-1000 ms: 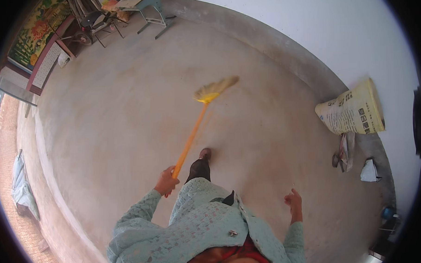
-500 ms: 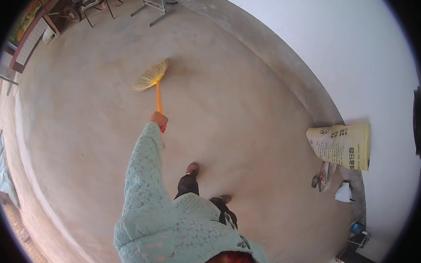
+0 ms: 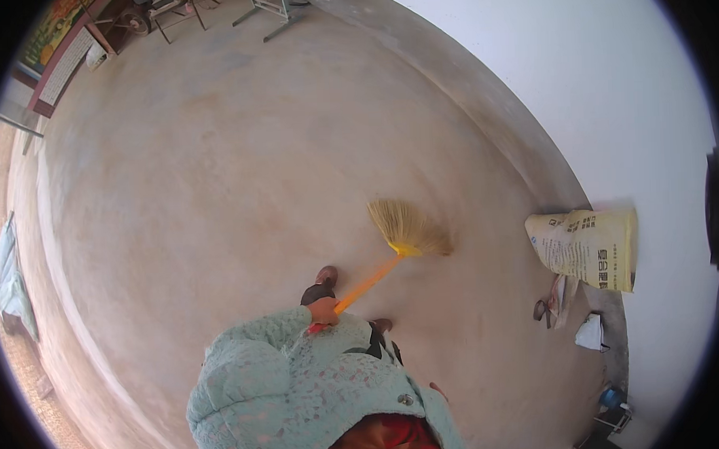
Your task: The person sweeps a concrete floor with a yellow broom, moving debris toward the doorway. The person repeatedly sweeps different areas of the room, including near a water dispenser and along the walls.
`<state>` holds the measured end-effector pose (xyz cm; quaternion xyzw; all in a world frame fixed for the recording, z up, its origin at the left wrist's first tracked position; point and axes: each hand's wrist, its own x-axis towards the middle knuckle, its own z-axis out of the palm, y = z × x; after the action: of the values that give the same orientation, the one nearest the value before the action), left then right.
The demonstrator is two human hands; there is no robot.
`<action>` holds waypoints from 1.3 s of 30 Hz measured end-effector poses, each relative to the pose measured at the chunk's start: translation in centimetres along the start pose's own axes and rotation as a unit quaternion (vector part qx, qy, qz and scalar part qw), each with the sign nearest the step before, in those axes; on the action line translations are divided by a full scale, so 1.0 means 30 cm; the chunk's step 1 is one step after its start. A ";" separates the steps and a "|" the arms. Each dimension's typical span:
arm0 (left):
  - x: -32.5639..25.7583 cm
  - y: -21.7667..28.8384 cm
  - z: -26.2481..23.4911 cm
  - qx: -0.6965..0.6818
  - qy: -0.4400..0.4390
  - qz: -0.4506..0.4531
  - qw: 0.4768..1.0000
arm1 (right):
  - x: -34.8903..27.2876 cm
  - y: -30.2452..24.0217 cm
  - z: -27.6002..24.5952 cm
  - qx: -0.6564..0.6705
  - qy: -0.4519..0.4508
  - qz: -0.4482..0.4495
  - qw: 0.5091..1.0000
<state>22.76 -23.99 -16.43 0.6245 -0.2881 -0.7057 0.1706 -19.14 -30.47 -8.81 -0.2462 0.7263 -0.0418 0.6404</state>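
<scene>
My left hand (image 3: 323,311) is closed around the orange handle of a broom (image 3: 367,285), close in front of my body. The red end of the handle sticks out below the fist. The broom's fan of straw-coloured bristles (image 3: 407,227) spreads over the concrete floor, ahead and to the right of my feet, with its yellow binding toward me. Of my right hand (image 3: 438,391) only a small bit of skin seems to show at the right edge of my pale green coat; its fingers are hidden.
My brown shoes (image 3: 326,276) stand on the concrete floor (image 3: 216,190). Along the white wall at right lie a yellow printed sack (image 3: 586,248), a white bag (image 3: 590,333) and a blue item (image 3: 612,396). A metal stand (image 3: 266,12) is at the far end; a pale cloth (image 3: 11,276) hangs at left.
My left arm has drawn back from its forward reach to near my body. The broom head has swung from the far left to the right and nearer, with its handle now slanting rightward.
</scene>
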 end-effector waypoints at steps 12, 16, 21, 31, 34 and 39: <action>-0.297 0.287 -0.060 -0.018 0.135 0.012 0.991 | -0.003 0.060 -0.054 0.077 -0.017 -0.007 0.997; -0.137 0.281 -0.117 0.025 0.201 0.047 0.978 | 0.009 0.079 -0.017 0.142 -0.039 0.015 0.989; 0.100 0.295 -0.067 -0.027 0.261 0.051 0.964 | -0.030 0.117 -0.027 0.219 -0.022 0.001 0.975; 0.438 0.350 -0.040 0.131 0.389 0.106 0.905 | -0.121 0.452 -0.094 0.303 0.065 0.095 0.946; 0.486 0.526 -0.030 0.040 0.289 0.013 0.956 | -0.119 0.468 -0.078 0.326 0.050 0.085 0.940; 0.577 0.355 0.100 0.162 0.058 -0.035 0.984 | -0.079 0.401 -0.074 0.333 0.027 0.040 0.942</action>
<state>15.75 -42.07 -23.23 0.6933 -0.3661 -0.6180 0.0584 -24.77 -19.54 -10.78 0.0111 0.6972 -0.2624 0.6670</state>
